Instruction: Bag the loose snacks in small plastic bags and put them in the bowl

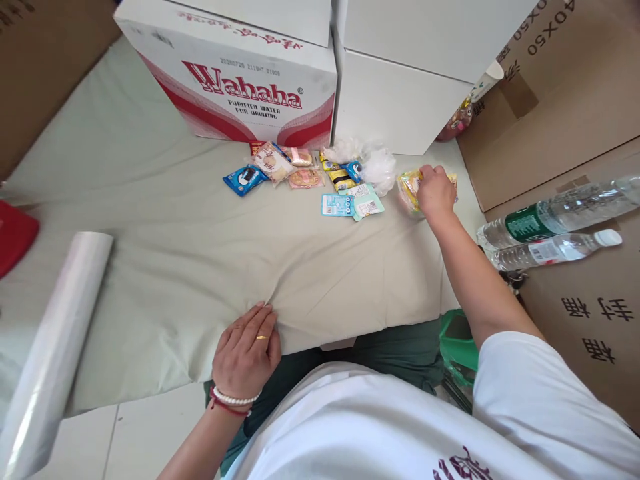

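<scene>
My right hand (436,193) reaches out to the far right of the cloth-covered surface, its fingers closed on a yellow snack packet (411,185) with a clear wrapper. The hand covers the packet's middle. Near the front edge, my left hand (246,352) lies on the pale green cloth (200,280), fingers stretched out and holding nothing. Left of my right hand are crumpled clear plastic bags (377,167), a mint-green packet (369,202) and a light blue card-like packet (337,205). Farther left lie a blue snack packet (245,179) and several wrapped biscuits (306,178).
A Wahaha water carton (240,87) and white boxes (385,100) stand along the back. At left lies a roll of clear film (60,347) beside a red object (15,237). Two plastic bottles (560,250) lie by a brown carton (575,320) at right.
</scene>
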Demonstrator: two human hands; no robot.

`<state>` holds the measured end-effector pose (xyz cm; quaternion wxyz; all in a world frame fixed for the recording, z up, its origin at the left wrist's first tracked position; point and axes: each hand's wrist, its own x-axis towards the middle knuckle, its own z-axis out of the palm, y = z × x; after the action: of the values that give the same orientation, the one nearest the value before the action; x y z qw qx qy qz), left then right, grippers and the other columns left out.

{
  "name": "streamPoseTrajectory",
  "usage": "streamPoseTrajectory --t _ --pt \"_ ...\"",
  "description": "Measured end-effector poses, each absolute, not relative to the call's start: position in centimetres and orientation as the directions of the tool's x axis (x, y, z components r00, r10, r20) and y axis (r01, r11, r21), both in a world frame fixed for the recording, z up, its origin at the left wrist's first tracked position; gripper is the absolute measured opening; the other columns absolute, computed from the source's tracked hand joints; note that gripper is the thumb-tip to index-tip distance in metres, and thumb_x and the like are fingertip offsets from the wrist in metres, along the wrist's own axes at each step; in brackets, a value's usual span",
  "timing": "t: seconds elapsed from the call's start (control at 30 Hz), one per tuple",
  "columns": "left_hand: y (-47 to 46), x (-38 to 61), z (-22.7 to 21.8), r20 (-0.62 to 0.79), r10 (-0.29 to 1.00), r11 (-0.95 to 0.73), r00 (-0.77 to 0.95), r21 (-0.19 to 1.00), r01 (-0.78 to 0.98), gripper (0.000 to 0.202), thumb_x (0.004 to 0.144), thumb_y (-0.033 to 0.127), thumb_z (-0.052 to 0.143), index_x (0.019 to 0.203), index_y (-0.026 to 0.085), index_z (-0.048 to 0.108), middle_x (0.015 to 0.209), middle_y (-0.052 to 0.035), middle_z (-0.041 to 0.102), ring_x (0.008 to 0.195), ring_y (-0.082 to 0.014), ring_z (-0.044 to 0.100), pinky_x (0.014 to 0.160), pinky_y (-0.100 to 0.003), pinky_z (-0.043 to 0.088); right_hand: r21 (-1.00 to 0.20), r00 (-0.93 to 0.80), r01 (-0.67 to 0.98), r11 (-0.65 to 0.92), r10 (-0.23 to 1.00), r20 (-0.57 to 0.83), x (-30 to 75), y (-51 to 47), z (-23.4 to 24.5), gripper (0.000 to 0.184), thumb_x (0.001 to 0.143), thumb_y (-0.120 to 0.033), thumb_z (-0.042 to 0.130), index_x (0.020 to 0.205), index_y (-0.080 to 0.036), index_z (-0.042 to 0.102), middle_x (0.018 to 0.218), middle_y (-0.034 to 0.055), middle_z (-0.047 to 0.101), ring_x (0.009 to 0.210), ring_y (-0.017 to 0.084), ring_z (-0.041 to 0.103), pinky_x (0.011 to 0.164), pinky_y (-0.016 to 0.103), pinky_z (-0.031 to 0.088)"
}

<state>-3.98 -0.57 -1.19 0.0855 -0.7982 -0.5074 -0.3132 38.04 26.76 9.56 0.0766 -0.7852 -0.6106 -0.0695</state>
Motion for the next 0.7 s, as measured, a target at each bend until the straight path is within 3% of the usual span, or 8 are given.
streamPoseTrajectory --t 0.17,0.33,0.43,0.53,0.7 --pt "-0.7 -4.0 -1.3 0.569 0.772 -0.46 0.283 0.192 0.867 0.044 0.084 0.006 0.068 0.127 0.017 0.068 0.123 -0.0129 0.078 0.116 -0.0298 0.074 0.098 -0.04 0.053 0.133 0.102 0.981 -0.142 0.958 0.268 37.8 26.0 10.0 0.043 0.107 -0.025 0.03 0.117 -0.018 0.072 0.117 0.0194 0.064 0.122 0.035 0.045 0.09 0.044 0.038" --pt "-0.7 -3.9 -1.1 0.573 0.774 -0.447 0.271 0.191 0.874 0.048 0.086 0.008 0.066 0.133 0.019 0.065 0.123 -0.0118 0.078 0.116 -0.0285 0.074 0.099 -0.04 0.053 0.16 0.103 0.977 -0.137 0.974 0.204 38.2 26.2 10.6 0.04 0.099 -0.015 0.037 0.119 -0.016 0.072 0.115 0.0195 0.065 0.116 0.034 0.049 0.09 0.045 0.042" --pt "-0.7 -3.9 -1.0 0.567 0.777 -0.451 0.275 0.196 0.871 0.049 0.087 0.008 0.065 0.135 0.019 0.064 0.123 -0.0119 0.079 0.116 -0.0286 0.075 0.099 -0.04 0.052 0.091 0.1 0.986 -0.138 0.936 0.338 37.5 26.1 11.4 0.039 0.096 -0.016 0.041 0.119 -0.017 0.073 0.12 0.018 0.064 0.118 0.036 0.049 0.093 0.049 0.044" --pt "-0.8 -3.9 -1.1 0.563 0.78 -0.454 0.274 0.206 0.867 0.049 0.087 0.009 0.065 0.135 0.019 0.064 0.124 -0.012 0.078 0.117 -0.029 0.075 0.098 -0.04 0.053 -0.016 0.023 1.0 -0.017 0.873 0.487 35.3 26.3 12.2 0.04 0.099 -0.022 0.04 0.123 -0.019 0.072 0.122 0.0157 0.064 0.119 0.035 0.049 0.098 0.052 0.046" --pt "-0.9 -3.9 -1.0 0.553 0.788 -0.449 0.271 0.215 0.867 0.046 0.087 0.008 0.065 0.132 0.018 0.066 0.124 -0.0122 0.078 0.118 -0.0291 0.074 0.098 -0.04 0.053 -0.117 -0.205 0.96 0.256 0.92 0.335 29.0 30.1 11.4 0.039 0.107 -0.034 0.039 0.125 -0.019 0.069 0.121 0.0164 0.064 0.131 0.037 0.044 0.109 0.055 0.041"
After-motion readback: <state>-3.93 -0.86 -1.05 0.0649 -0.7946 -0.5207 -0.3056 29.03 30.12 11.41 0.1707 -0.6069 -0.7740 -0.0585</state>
